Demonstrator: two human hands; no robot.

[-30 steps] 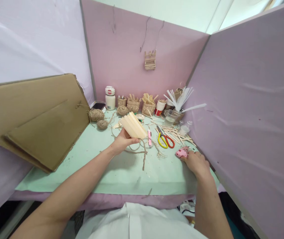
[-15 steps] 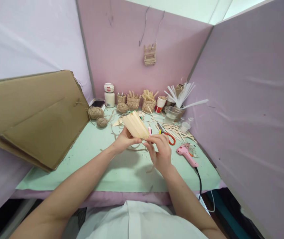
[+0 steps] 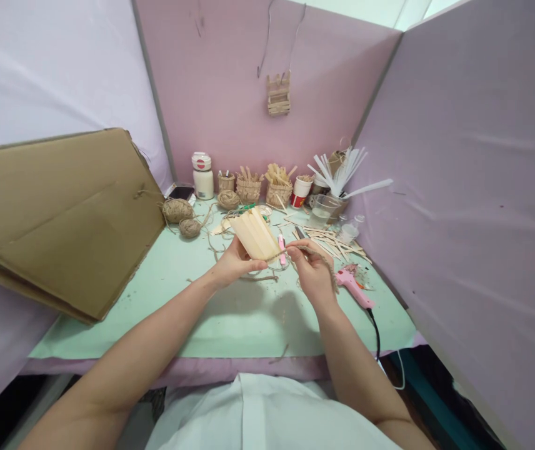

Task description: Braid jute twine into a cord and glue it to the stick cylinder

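My left hand (image 3: 237,264) grips a small piece built of pale wooden craft sticks (image 3: 253,234) by its lower left side, holding it tilted above the table. Between thumb and fingers of my right hand (image 3: 313,265) is a braided twine cord (image 3: 307,249). The cord runs from the lower edge of the stick piece and drapes over the back of my right hand. Behind the hands, a pink-handled tool (image 3: 282,249) lies on the table. A pink hot glue gun (image 3: 355,289) rests right of my right hand.
Twine balls (image 3: 178,210) lie at the left, beside leaning cardboard (image 3: 75,219). Along the back wall stand a white jar (image 3: 202,178), stick-filled baskets (image 3: 278,187) and a red-white cup (image 3: 301,191). Loose sticks (image 3: 333,242) and a plastic cup (image 3: 324,211) are at the right.
My right hand has moved right, away from the stick piece's edge, drawing the twine cord out with it. My left hand keeps the piece in nearly the same place. The view has shifted slightly.
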